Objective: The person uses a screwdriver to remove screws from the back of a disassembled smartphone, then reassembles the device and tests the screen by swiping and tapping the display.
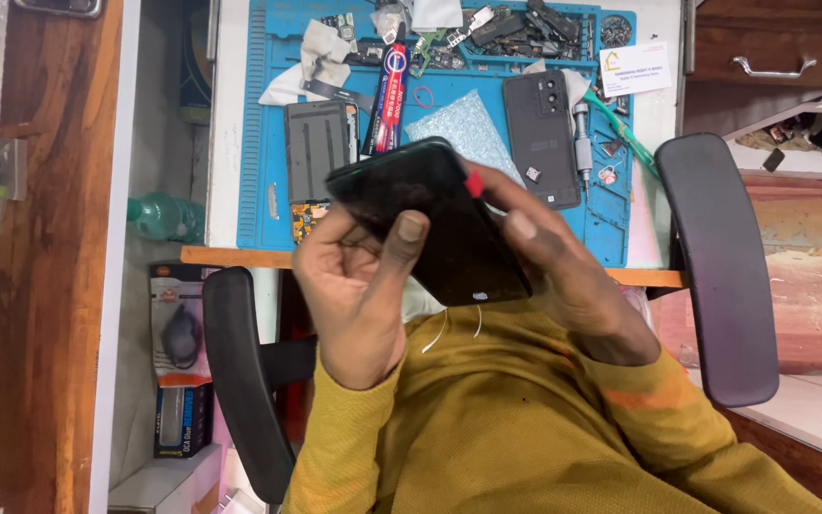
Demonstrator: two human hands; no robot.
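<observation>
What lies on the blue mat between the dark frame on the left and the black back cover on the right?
In the head view, a glue tube and a sparkly sheet lie between them.

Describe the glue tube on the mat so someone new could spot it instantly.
Start at the blue work mat covering the white bench. Near its middle, between the dark phone frame on one side and the glittery silver sheet on the other, lies the glue tube, pointing away from the person. It is the only long, narrow red-and-black tube there; its neighbours are flat and rectangular.
</observation>
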